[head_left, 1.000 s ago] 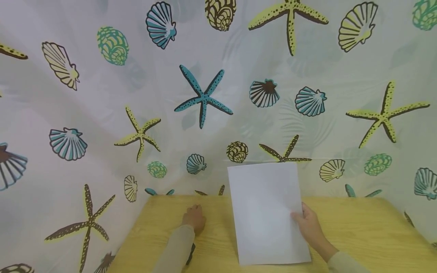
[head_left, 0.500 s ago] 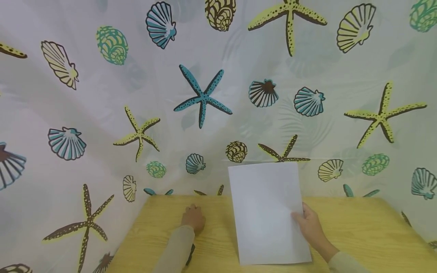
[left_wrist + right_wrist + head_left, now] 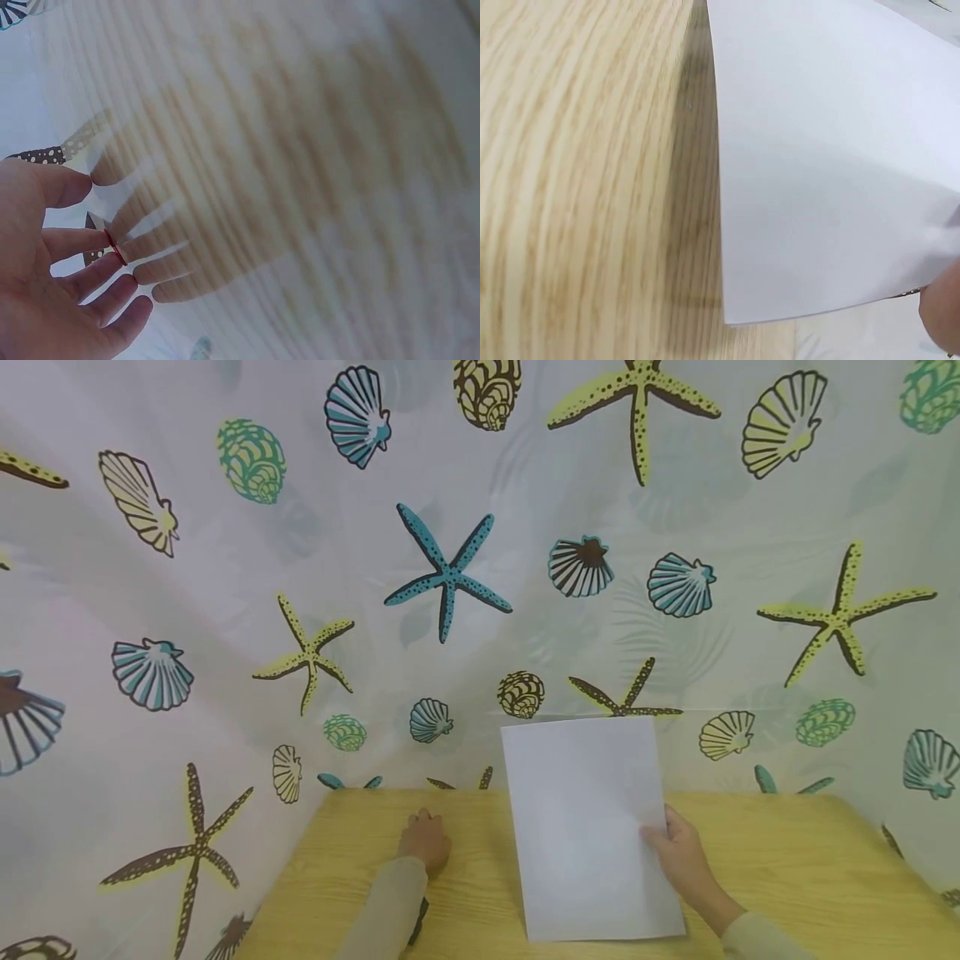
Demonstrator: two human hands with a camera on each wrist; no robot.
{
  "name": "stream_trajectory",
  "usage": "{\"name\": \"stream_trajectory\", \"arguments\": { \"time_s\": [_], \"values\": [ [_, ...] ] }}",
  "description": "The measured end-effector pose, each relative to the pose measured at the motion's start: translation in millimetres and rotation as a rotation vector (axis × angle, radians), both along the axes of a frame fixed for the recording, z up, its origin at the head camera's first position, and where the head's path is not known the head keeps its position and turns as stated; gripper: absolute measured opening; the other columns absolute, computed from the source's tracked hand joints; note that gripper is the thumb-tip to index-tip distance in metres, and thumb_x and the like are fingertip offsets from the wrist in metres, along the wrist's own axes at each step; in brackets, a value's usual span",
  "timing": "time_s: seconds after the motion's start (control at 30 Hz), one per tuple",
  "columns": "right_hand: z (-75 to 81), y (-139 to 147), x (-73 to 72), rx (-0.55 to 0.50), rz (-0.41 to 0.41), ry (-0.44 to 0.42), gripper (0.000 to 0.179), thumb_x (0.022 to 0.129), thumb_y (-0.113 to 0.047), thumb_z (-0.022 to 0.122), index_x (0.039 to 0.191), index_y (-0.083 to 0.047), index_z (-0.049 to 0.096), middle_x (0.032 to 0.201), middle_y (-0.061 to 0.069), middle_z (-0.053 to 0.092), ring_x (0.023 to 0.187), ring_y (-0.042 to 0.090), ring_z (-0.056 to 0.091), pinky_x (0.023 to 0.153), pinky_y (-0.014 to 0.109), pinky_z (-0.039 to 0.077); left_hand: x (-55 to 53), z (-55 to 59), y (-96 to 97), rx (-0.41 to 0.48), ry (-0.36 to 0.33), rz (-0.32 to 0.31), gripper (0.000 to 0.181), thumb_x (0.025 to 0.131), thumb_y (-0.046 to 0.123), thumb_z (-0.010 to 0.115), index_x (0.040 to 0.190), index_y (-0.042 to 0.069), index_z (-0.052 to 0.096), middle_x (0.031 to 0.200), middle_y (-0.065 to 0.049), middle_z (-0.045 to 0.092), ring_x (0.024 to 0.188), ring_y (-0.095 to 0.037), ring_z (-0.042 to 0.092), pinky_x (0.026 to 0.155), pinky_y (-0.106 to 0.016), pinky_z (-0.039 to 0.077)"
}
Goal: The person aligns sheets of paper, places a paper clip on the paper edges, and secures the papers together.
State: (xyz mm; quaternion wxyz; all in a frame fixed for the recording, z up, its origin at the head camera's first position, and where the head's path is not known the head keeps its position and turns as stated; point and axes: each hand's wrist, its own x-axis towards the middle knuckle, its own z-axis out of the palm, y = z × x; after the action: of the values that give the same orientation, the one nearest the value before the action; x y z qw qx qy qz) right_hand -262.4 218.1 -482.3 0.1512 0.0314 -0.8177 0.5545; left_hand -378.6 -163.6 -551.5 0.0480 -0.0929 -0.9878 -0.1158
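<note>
A plain white sheet of paper (image 3: 588, 835) is held up and tilted over the wooden table (image 3: 780, 860). My right hand (image 3: 681, 856) pinches its right edge, thumb on the near face and fingers behind. Up close, the right wrist view has the sheet (image 3: 817, 187) casting a shadow on the wood; only part of the hand (image 3: 941, 307) shows there. My left hand (image 3: 426, 842) rests on the table, left of the paper. Seen from its wrist, the left hand (image 3: 60, 270) has spread, gently bent fingers. A thin red line (image 3: 115, 247) shows at two fingertips; what it is, I cannot tell.
White cloth printed with starfish and shells (image 3: 450, 460) stands behind the table and along both sides. A small dark thing (image 3: 420, 920) shows beside the left sleeve (image 3: 386, 906). The paper hides part of the table's back edge.
</note>
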Motion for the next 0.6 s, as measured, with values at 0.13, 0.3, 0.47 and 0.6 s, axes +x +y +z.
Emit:
{"name": "stream_trajectory", "arguments": {
  "time_s": [0.13,0.3,0.47,0.6],
  "values": [
    [1.2,-2.7,-1.4,0.002,0.003,-0.016,0.041,0.092,0.002,0.046,0.132,0.014,0.039,0.131,0.035,0.044,0.12,0.047,0.044,0.096,0.056,0.038,-2.3,-1.2,-2.6,0.003,0.016,-0.013,0.028,0.087,0.015,0.053,0.109,-0.001,0.061,0.097,-0.013,0.051,0.089,-0.031,0.048,0.074,-0.048,0.047],
    [1.8,-3.2,-1.8,-0.001,0.012,-0.028,0.043,0.093,0.002,0.046,0.133,0.015,0.036,0.133,0.036,0.041,0.123,0.048,0.041,0.098,0.055,0.036,-2.6,-1.6,-3.3,-0.003,0.048,-0.042,0.025,0.087,0.015,0.056,0.106,0.0,0.061,0.096,-0.013,0.053,0.087,-0.031,0.049,0.071,-0.048,0.047],
    [1.3,-2.4,-1.3,0.005,0.018,-0.02,0.043,0.093,0.003,0.045,0.133,0.016,0.036,0.133,0.036,0.041,0.122,0.048,0.041,0.098,0.056,0.036,-2.1,-2.6,-2.2,-0.018,0.067,-0.047,0.02,0.086,0.014,0.055,0.1,0.002,0.062,0.093,-0.012,0.052,0.082,-0.029,0.048,0.068,-0.047,0.047],
    [0.2,-1.5,-1.2,0.008,0.015,-0.014,0.043,0.093,0.003,0.045,0.133,0.016,0.036,0.132,0.036,0.042,0.121,0.048,0.043,0.097,0.056,0.037,-0.8,-1.9,-0.9,-0.015,0.065,-0.048,0.018,0.087,0.013,0.055,0.099,0.002,0.062,0.091,-0.011,0.05,0.081,-0.028,0.047,0.068,-0.047,0.047]
  ]
}}
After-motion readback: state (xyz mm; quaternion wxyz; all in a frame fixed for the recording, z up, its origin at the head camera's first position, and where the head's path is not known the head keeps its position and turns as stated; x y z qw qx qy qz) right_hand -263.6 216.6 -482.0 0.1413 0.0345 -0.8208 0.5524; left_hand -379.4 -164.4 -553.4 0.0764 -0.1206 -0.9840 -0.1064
